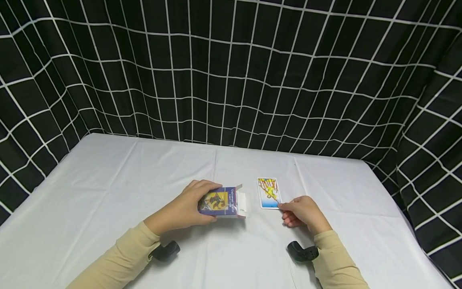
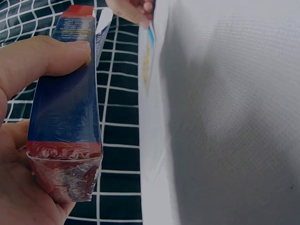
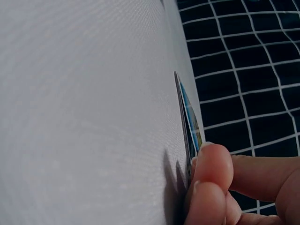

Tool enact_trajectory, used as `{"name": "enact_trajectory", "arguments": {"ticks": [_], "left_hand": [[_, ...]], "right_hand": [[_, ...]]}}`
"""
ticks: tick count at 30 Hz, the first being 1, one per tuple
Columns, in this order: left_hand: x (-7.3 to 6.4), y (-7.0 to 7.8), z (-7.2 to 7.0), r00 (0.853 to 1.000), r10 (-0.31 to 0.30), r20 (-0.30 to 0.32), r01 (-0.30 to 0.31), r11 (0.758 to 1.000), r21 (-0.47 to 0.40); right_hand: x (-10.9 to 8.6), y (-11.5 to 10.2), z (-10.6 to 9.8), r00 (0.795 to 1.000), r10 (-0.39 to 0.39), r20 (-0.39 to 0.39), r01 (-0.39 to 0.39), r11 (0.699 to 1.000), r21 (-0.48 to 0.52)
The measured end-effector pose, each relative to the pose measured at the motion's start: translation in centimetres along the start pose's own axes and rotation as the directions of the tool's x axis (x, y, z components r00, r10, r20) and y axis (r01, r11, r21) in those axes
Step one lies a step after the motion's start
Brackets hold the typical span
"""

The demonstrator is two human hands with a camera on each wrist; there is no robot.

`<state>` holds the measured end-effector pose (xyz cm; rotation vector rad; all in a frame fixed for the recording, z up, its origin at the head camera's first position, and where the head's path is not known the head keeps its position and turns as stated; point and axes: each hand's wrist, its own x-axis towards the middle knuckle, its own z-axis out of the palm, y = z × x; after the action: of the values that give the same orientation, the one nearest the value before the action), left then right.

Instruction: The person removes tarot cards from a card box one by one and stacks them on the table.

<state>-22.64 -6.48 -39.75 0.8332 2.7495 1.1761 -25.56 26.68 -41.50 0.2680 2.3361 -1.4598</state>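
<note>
My left hand (image 1: pixel 187 202) grips a blue tarot card box (image 1: pixel 218 201), thumb on one narrow side and fingers on the other. A yellow picture shows on the box's face, and white flaps (image 1: pixel 242 202) stick out at its opened right end. In the left wrist view, crinkled clear wrap (image 2: pixel 68 176) covers the closed end, and the box hangs off the cloth. To its right, a tarot card (image 1: pixel 268 192) with a yellow figure and blue base lies face up. My right hand (image 1: pixel 303 212) pinches its lower right corner; in the right wrist view, the card (image 3: pixel 191 117) appears edge-on.
A white cloth (image 1: pixel 144 168) with fold creases covers the table. Black curtains (image 1: pixel 223 72) with a white grid stand behind it and at both sides. Dark wrist devices (image 1: pixel 303 252) jut out from both sleeves, close over the cloth.
</note>
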Motion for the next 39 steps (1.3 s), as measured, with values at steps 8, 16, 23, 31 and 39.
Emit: {"name": "enact_trajectory", "arguments": {"ticks": [8,16,23,31,39], "left_hand": [[0.1,0.0,0.0,1.0,-0.001,0.005,0.001,1.0,-0.001],[0.1,0.0,0.0,1.0,-0.005,0.005,0.005,1.0,-0.001],[0.0,0.0,0.1,1.0,-0.004,0.007,0.004,1.0,0.009],[0.0,0.0,0.0,1.0,0.001,0.0,-0.001,1.0,0.012],[0.0,0.0,-0.1,1.0,0.015,-0.007,-0.015,1.0,0.015]], "right_hand": [[-0.1,-0.1,0.1,1.0,-0.008,-0.013,0.007,0.999,-0.047],[-0.2,-0.1,0.3,0.999,-0.007,-0.05,0.001,0.993,-0.121],[-0.1,-0.2,0.3,0.999,-0.013,-0.049,0.008,0.994,-0.109],[-0.1,-0.4,-0.1,0.995,-0.036,-0.088,0.028,0.995,-0.093],[-1.6,-2.7,0.9,0.967,-0.16,-0.196,0.166,0.986,0.013]]}}
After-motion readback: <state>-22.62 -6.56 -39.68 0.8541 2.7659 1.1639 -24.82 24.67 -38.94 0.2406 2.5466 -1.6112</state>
